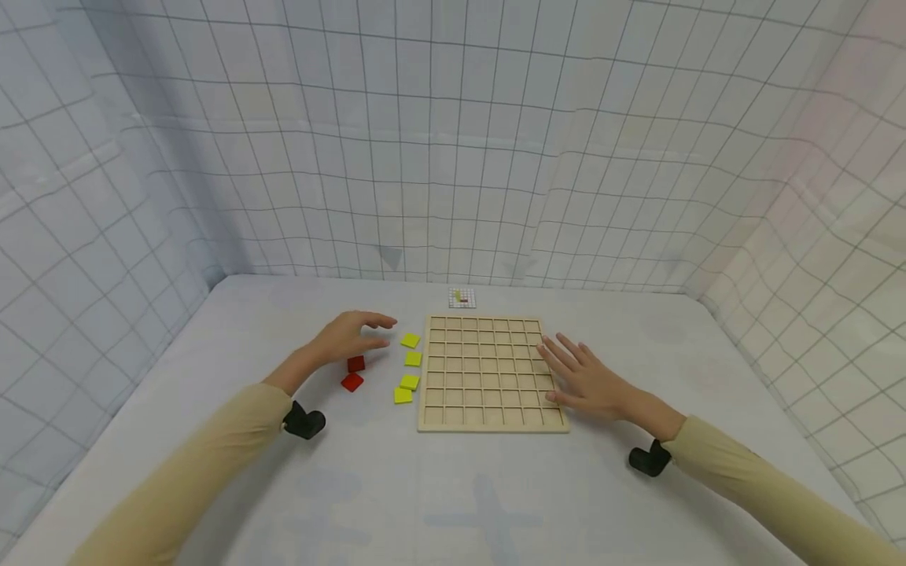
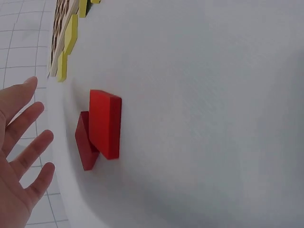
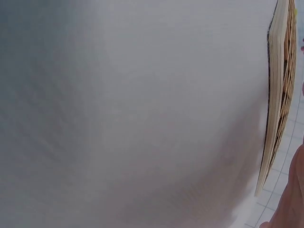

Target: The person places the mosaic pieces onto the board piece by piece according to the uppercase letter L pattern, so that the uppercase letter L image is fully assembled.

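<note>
A wooden grid board (image 1: pixel 493 431) with bare square compartments lies flat in the middle of the table. My left hand (image 1: pixel 347 336) hovers left of it, fingers spread and holding nothing, just above two red square tiles (image 1: pixel 352 382). In the left wrist view one red tile (image 2: pixel 104 124) lies close against a darker-looking one (image 2: pixel 84 142). Several yellow tiles (image 1: pixel 413 359) form a loose column between that hand and the board. At the board's right edge my right hand (image 1: pixel 591 384) has its fingers extended over the rim; whether they touch it I cannot tell.
A small card (image 1: pixel 462 298) printed with a grid and coloured marks lies behind the board. White cloth (image 1: pixel 453 157) with dark grid lines hangs behind and on both sides of the white table (image 1: pixel 340 503). Each wrist carries a black camera mount (image 1: pixel 304 421).
</note>
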Demonstrator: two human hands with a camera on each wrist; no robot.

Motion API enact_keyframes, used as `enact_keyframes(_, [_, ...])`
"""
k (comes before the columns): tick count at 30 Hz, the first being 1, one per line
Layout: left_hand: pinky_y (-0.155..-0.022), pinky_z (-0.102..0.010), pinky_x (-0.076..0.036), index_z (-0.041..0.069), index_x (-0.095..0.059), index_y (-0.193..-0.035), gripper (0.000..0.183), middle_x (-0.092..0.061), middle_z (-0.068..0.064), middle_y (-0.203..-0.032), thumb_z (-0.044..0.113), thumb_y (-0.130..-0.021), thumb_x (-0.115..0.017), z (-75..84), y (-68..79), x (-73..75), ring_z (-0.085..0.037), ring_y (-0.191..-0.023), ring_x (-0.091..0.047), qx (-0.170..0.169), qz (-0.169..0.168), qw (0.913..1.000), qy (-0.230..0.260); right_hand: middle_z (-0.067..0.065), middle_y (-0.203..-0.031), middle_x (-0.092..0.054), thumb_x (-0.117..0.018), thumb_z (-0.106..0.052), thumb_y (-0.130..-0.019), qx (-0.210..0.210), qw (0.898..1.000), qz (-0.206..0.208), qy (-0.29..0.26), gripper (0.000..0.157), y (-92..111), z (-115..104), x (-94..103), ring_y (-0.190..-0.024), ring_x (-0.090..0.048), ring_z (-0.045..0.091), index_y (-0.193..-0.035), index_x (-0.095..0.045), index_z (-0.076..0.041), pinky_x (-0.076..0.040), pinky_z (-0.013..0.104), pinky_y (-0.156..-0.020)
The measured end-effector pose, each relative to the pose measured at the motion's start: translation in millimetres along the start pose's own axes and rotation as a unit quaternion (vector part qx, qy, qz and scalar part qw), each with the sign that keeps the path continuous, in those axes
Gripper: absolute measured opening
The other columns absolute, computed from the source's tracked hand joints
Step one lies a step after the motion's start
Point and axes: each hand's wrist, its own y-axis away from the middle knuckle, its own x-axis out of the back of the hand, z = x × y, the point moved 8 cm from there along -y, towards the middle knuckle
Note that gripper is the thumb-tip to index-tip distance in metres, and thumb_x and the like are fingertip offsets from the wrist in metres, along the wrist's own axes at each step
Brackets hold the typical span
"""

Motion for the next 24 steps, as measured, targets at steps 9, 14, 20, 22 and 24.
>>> enact_keyframes(9, [-0.096,-0.045,-0.045,0.006,-0.059,-0.131,0.047,-0.061,-0.014,-0.129,0.019,-0.087,-0.07,6.4,-23.1,-16.7,-0.03,-0.112,-0.055,0.0,-0.025,0.9993,0.026,0.018,-0.161,-0.012,-0.048,-0.044,-0.098,0.014,0.999,-0.036,-0.008,0.075,0.6,-1.7,-7.4,-0.147,-0.009,0.042,-0.155,-0.015,-0.008,-0.014,0.066,-0.111])
enact_keyframes(14, [-0.088,-0.038,-0.046,0.004,-0.06,-0.13,0.047,-0.064,-0.015,-0.125,0.015,-0.085,-0.072,4.4,-32.0,-24.9,-0.026,-0.101,-0.054,0.005,-0.035,0.9989,0.031,0.016,-0.161,-0.011,-0.046,-0.045,-0.099,0.011,0.999,-0.051,-0.014,0.074,3.5,-0.6,-9.3,-0.147,-0.009,0.04,-0.155,-0.015,-0.01,-0.013,0.065,-0.112])
enact_keyframes(20, [-0.084,-0.035,-0.046,0.003,-0.064,-0.125,0.041,-0.065,-0.015,-0.123,0.01,-0.085,-0.071,4.0,-34.5,-25.4,-0.024,-0.096,-0.053,0.01,-0.034,0.9983,0.047,0.018,-0.16,-0.015,-0.048,-0.043,-0.098,0.022,0.998,-0.048,-0.015,0.071,5.6,-1.5,-10.5,-0.146,-0.013,0.042,-0.154,-0.019,-0.008,-0.015,0.067,-0.11])
enact_keyframes(22, [-0.083,-0.034,-0.046,0.004,-0.065,-0.123,0.04,-0.065,-0.014,-0.123,0.011,-0.085,-0.071,4.6,-34.3,-25.3,-0.023,-0.095,-0.053,0.011,-0.035,0.9983,0.046,0.016,-0.161,-0.014,-0.047,-0.043,-0.099,0.019,0.998,-0.058,-0.013,0.071,6.1,-1.2,-11.5,-0.147,-0.012,0.041,-0.154,-0.018,-0.009,-0.014,0.066,-0.111])
enact_keyframes(24, [-0.082,-0.033,-0.045,0.004,-0.065,-0.122,0.039,-0.065,-0.014,-0.122,0.011,-0.085,-0.071,5.9,-33.9,-25.0,-0.023,-0.095,-0.052,0.012,-0.036,0.9982,0.045,0.014,-0.161,-0.011,-0.045,-0.045,-0.099,0.015,0.997,-0.07,-0.011,0.071,6.6,-0.3,-12.7,-0.148,-0.01,0.038,-0.154,-0.016,-0.01,-0.013,0.064,-0.113])
